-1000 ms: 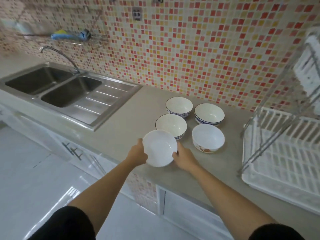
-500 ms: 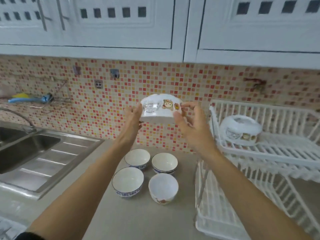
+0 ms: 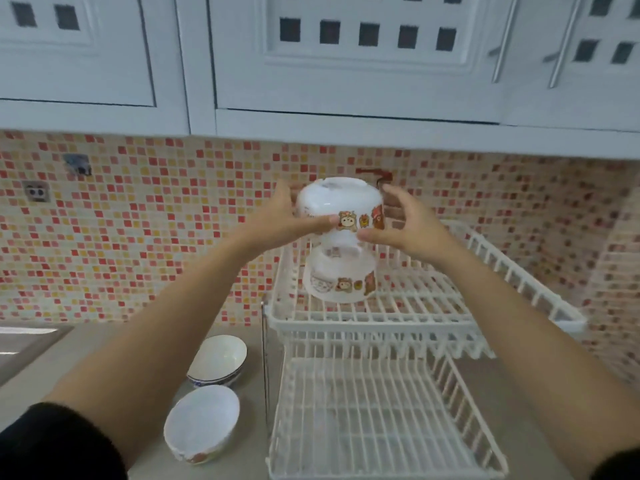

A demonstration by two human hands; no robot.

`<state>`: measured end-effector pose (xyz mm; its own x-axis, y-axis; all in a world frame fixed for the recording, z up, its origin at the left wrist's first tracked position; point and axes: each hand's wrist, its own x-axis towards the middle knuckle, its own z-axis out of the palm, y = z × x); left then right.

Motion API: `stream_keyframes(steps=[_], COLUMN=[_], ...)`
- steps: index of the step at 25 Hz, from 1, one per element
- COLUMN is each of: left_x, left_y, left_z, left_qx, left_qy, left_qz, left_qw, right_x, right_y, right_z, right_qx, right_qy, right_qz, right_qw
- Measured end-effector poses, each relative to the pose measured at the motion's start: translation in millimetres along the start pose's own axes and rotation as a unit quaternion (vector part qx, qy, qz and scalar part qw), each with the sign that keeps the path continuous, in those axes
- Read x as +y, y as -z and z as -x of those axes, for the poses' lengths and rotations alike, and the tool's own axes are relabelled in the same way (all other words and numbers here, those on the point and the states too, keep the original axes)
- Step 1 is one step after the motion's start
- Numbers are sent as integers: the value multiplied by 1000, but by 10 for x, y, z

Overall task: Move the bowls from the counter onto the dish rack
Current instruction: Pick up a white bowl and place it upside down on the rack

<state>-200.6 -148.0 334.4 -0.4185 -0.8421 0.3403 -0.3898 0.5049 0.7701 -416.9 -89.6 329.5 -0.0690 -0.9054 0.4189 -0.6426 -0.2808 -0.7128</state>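
**Two hands hold an upturned bowl over the rack's top shelf**

Two hands grip one white bowl with cartoon stickers (image 3: 341, 206), turned upside down, with its foot ring on top. The left hand (image 3: 280, 220) presses its left side and its thumb lies along the lower edge; the right hand (image 3: 403, 225) holds the right side with the fingers curled behind and the thumb under the rim. Both hands are closed on this bowl.

Directly under it a second upturned bowl (image 3: 341, 280) with the same stickers rests on the upper shelf (image 3: 415, 306) of the white dish rack (image 3: 381, 410). The held bowl is just above the foot of the lower one; whether they touch I cannot tell, because the picture is blurred there. The lower shelf of the rack shows only its white bars.

On the grey counter (image 3: 145, 348), left of the rack, two more bowls stand upright: a bowl with a blue band (image 3: 220, 358) further back, and a plain white bowl (image 3: 202, 422) nearer, with a bit of red-brown pattern low on its side. They stand close to each other.

Behind is a wall of small red, orange and yellow tiles (image 3: 156, 220), and white cupboards (image 3: 346, 64) hang above. The edge of a steel sink (image 3: 24, 344) shows at the far left. Both forearms are bare, with dark sleeves at the lower corners.
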Motion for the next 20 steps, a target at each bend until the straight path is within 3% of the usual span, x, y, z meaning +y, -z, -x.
stream_keyframes(steps=[8, 16, 20], left_x=[-172, -232, -176], left_y=[-339, -493, -408], left_z=[-362, -358, -298], left_qx=[-107, -140, -159], left_qy=[96, 142, 119], left_qz=[-230, -268, -293], left_qw=[962, 943, 935], right_x=[602, 721, 566], right_y=[-113, -210, -182], right_z=[-349, -368, -319], right_qx=[-169, -200, -208], right_qy=[-10, -33, -41], right_qz=[169, 230, 276], right_qw=[971, 952, 938])
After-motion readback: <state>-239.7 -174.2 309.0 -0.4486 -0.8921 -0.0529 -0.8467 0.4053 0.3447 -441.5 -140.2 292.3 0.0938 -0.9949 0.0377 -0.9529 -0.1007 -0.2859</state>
